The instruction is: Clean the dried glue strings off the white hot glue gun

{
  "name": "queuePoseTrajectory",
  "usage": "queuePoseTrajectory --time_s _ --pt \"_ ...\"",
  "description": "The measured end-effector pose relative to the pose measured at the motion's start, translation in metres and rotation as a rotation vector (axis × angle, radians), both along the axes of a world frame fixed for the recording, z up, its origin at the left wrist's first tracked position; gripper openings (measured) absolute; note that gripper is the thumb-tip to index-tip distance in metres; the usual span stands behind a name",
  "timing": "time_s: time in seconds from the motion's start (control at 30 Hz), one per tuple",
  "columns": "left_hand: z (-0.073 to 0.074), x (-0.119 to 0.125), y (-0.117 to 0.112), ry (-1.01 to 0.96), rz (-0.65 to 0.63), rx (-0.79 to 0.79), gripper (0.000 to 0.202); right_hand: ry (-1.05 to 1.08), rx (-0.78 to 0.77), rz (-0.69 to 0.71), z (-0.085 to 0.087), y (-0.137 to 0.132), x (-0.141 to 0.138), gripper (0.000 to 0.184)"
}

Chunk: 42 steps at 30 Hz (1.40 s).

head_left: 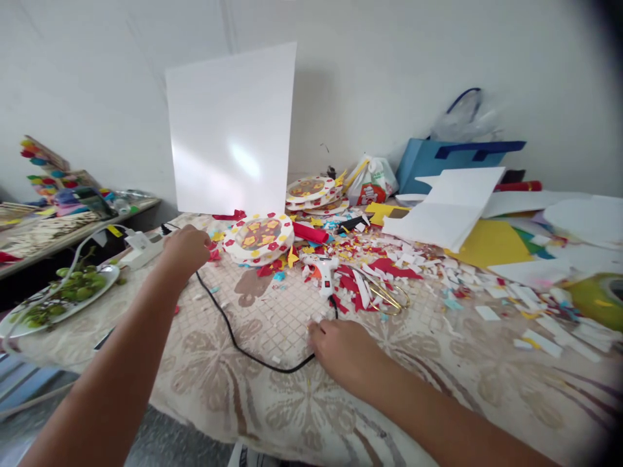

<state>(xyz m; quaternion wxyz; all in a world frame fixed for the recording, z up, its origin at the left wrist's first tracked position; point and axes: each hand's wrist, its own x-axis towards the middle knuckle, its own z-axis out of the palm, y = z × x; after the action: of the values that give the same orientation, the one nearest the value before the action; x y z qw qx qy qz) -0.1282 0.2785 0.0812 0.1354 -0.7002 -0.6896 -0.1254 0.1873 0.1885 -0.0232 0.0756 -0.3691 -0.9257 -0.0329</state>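
Observation:
My right hand (343, 350) is low over the tablecloth, its fingers curled together beside a tiny pale bit. The black cord (233, 337) of the white glue gun (324, 272) passes beneath or through this hand; which one I cannot tell. The glue gun lies just beyond, on red paper scraps. My left hand (187, 250) is closed near the white power strip (143, 250), with the cord running close below it. What its fingers hold, if anything, is hidden. Next to it lies a round decorated plate (259, 239) with yellow flowers and a dotted rim.
Gold-handled scissors (387, 295) lie right of the glue gun among paper scraps. A white board (231, 130) leans on the wall. Behind are stacked decorated plates (314, 190), a blue bag (438, 162) and paper sheets (448, 201). Green fruit (78, 292) fills a dish at left.

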Motion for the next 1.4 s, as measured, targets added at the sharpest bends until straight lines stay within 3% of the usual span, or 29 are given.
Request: queuePoseTrajectory --time_s 0.13,0.37,0.5,0.77,0.87,1.03,1.13,1.2,1.3,1.4 --pt "-0.012 0.026 -0.002 -0.022 -0.092 -0.020 0.023 0.001 -0.009 0.001 -0.002 0.001 0.000 0.027" --pt "-0.056 0.122 -0.017 0.000 -0.495 -0.247 0.021 0.003 -0.022 0.003 -0.005 0.003 -0.001 0.028" --pt "-0.072 0.147 -0.017 0.051 -0.556 -0.250 0.019 0.002 -0.021 0.008 -0.005 0.002 0.000 0.027" --pt "-0.081 0.145 -0.014 0.149 -0.560 -0.133 0.020 0.013 -0.013 -0.007 -0.008 0.004 -0.002 0.024" --pt "-0.074 0.124 -0.009 0.136 -0.395 -0.040 0.020 0.013 -0.013 -0.010 -0.007 0.004 -0.002 0.024" --pt "-0.050 0.057 0.000 0.058 0.006 0.112 0.036 -0.001 -0.022 -0.004 -0.008 0.003 -0.002 0.026" --pt "-0.045 0.032 -0.001 0.037 0.163 0.171 0.036 -0.010 -0.028 -0.002 -0.008 0.003 -0.003 0.026" --pt "-0.048 0.035 -0.004 0.062 0.145 0.181 0.027 -0.011 -0.030 0.002 -0.008 0.003 -0.003 0.026" --pt "-0.058 0.067 -0.012 0.113 -0.002 0.138 0.028 -0.005 -0.030 0.009 -0.008 0.003 -0.002 0.024" --pt "-0.066 0.114 -0.020 0.086 -0.274 0.010 0.017 0.002 -0.026 0.016 -0.007 0.002 -0.002 0.022"
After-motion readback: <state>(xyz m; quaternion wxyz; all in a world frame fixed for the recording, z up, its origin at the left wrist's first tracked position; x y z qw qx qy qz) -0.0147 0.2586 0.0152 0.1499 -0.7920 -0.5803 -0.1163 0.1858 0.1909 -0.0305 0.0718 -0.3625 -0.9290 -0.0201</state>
